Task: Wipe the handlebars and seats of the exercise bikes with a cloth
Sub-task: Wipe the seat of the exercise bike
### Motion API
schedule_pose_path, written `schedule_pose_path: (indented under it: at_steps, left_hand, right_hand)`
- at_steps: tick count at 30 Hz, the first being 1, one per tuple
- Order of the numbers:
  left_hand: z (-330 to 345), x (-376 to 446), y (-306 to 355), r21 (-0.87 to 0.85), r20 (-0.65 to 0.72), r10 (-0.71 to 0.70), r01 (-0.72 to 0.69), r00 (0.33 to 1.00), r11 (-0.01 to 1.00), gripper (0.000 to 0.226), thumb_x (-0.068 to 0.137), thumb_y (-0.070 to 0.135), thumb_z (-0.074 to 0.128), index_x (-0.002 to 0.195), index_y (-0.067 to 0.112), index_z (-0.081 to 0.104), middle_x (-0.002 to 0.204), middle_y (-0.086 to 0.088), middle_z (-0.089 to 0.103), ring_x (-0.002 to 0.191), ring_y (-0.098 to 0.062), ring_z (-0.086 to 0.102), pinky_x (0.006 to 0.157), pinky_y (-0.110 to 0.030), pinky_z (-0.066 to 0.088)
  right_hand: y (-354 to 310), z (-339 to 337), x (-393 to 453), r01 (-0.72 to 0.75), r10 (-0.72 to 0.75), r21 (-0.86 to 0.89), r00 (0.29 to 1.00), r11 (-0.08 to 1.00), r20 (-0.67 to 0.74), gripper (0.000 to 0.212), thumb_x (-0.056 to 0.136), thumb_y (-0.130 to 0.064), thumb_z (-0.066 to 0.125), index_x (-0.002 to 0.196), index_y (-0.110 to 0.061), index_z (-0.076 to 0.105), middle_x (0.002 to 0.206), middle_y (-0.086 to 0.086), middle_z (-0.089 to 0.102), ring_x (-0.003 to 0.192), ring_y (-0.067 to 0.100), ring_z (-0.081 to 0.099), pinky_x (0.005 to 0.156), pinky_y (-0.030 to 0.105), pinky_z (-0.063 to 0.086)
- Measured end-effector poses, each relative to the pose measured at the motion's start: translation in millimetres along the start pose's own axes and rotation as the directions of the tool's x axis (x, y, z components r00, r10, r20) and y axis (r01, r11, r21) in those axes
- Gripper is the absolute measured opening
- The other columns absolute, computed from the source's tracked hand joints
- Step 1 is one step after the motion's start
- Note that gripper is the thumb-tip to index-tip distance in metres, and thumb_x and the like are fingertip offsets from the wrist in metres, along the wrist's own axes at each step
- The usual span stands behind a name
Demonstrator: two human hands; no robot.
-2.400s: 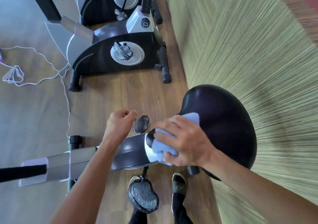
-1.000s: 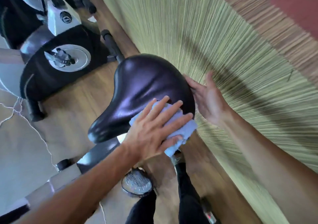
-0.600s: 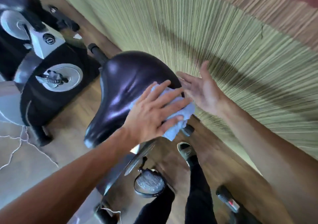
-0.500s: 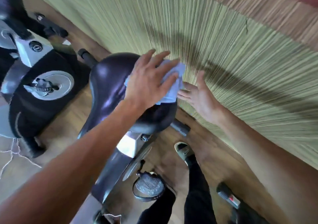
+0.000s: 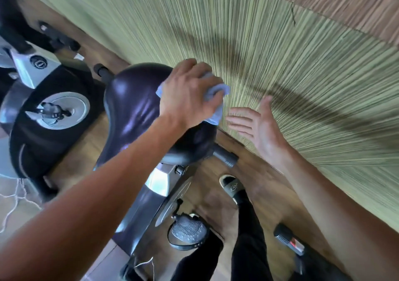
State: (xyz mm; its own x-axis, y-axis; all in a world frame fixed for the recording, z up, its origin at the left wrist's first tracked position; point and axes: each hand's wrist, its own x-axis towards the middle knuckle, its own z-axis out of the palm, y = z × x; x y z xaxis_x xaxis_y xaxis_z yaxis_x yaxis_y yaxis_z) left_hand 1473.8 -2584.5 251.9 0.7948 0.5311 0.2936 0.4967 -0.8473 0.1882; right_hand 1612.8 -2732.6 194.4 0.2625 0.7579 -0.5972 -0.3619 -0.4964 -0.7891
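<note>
Head view, left hand: the left hand [image 5: 190, 92] is lying over the wide rear end of the seat [image 5: 131, 108], fingers curled round a bunched pale blue cloth [image 5: 213, 99] and gripping it.
Head view, cloth: it is showing only at the fingertips and below the palm; the rest is hidden under the hand.
Head view, right hand: the right hand [image 5: 257, 125] is hovering just beside the cloth on the wall side, palm up, fingers straight and spread, holding nothing and touching nothing.
Head view, seat axis: the long axis is running from the broad end under the left hand down and toward the lower left, where the narrow nose is pointing.
Head view, key relation: the unwiped gloss is lying left of and below the cloth; the left hand is the nearer one, I judge.
Head view, hidden: the left forearm is crossing the near edge of the seat; whether the cloth is pressing on the seat or lifting clear, cannot tell.
Head view, unclear: handlebars are out of frame; the second bike [image 5: 49, 112] at left is cut off by the frame edge; motion blur is softening the wall [image 5: 280, 54].
</note>
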Motion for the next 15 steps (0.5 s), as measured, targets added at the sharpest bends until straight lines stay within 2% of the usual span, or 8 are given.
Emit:
schedule_pose_path:
  at_steps: [2,5,7,8,9,11,13,15]
  left_hand:
    - [-3.5,-35.5,19.4,-0.079,0.043,0.180,-0.177,0.983,0.981,0.017,0.089,0.034,0.065,0.099,0.028,0.078,0.105,-0.001,0.070,0.107,-0.033,0.059,0.093,-0.045,0.048]
    - [-19.4,-79.6,14.5,-0.178,0.172,0.623,-0.598,0.763,0.781,0.017,0.096,0.034,0.065,0.107,0.028,0.076,0.116,-0.003,0.069,0.120,-0.036,0.058,0.111,-0.050,0.041]
    - [-21.3,-65.8,-5.6,-0.230,0.194,0.713,-0.676,0.674,0.701,0.025,0.095,0.035,0.067,0.114,0.023,0.077,0.120,-0.006,0.070,0.119,-0.038,0.060,0.110,-0.052,0.043]
    - [-20.0,-51.4,-14.9,-0.246,0.177,0.665,-0.622,0.726,0.744,0.027,0.094,0.036,0.067,0.114,0.021,0.078,0.119,-0.008,0.070,0.115,-0.037,0.061,0.106,-0.051,0.045]
    - [-19.5,-36.8,-21.5,-0.227,0.145,0.541,-0.504,0.829,0.833,0.029,0.094,0.037,0.067,0.114,0.020,0.078,0.117,-0.009,0.070,0.111,-0.036,0.060,0.101,-0.049,0.047]
    - [-15.3,-18.1,-20.0,-0.107,0.022,0.163,-0.160,0.986,0.981,0.031,0.095,0.040,0.067,0.117,0.021,0.077,0.115,-0.008,0.068,0.108,-0.035,0.058,0.096,-0.047,0.048]
    - [-8.3,-38.2,-2.8,-0.037,-0.080,-0.093,0.090,0.992,0.995,0.034,0.097,0.044,0.065,0.122,0.023,0.074,0.119,-0.008,0.067,0.112,-0.036,0.057,0.101,-0.047,0.047]
    - [-12.8,-83.1,10.2,-0.007,-0.082,-0.039,0.038,0.996,0.999,0.041,0.095,0.050,0.067,0.129,0.027,0.071,0.124,-0.007,0.066,0.118,-0.038,0.056,0.105,-0.049,0.046]
  right_hand:
    - [-2.0,-0.4,-1.0,-0.008,0.008,0.007,1.000,1.000,-0.019,0.095,0.096,-0.071,-0.010,0.121,-0.026,0.070,0.127,0.002,0.072,0.120,0.019,0.066,0.120,0.051,0.033]
    - [-8.3,2.5,-4.5,-0.027,0.027,-0.005,1.000,1.000,-0.003,0.098,0.095,-0.071,-0.011,0.124,-0.023,0.070,0.124,0.001,0.073,0.119,0.019,0.066,0.119,0.050,0.034]
    - [-11.0,3.8,-4.3,-0.015,0.015,-0.023,1.000,1.000,0.019,0.098,0.095,-0.070,-0.011,0.122,-0.023,0.070,0.120,-0.002,0.075,0.118,0.018,0.067,0.118,0.048,0.036]
    - [-12.2,4.3,-2.6,-0.006,0.007,-0.028,1.000,1.000,0.020,0.096,0.095,-0.069,-0.010,0.119,-0.024,0.071,0.117,-0.004,0.076,0.116,0.017,0.067,0.116,0.046,0.038]
    - [-12.5,6.5,-1.4,-0.005,0.006,-0.029,1.000,1.000,0.019,0.094,0.096,-0.068,-0.010,0.116,-0.025,0.072,0.113,-0.005,0.077,0.114,0.016,0.068,0.115,0.046,0.040]
    - [-15.9,12.4,0.8,-0.015,0.015,-0.031,1.000,0.999,0.011,0.093,0.097,-0.068,-0.009,0.113,-0.025,0.072,0.111,-0.004,0.077,0.111,0.017,0.070,0.114,0.046,0.041]
    - [-19.3,21.8,5.7,-0.022,0.022,-0.027,1.000,0.999,-0.010,0.093,0.098,-0.069,-0.007,0.111,-0.024,0.073,0.109,-0.004,0.077,0.108,0.017,0.070,0.113,0.049,0.042]
    - [-26.7,33.2,10.9,-0.013,0.012,-0.022,1.000,1.000,-0.026,0.091,0.099,-0.068,-0.006,0.108,-0.023,0.074,0.106,-0.005,0.077,0.105,0.015,0.070,0.113,0.048,0.042]
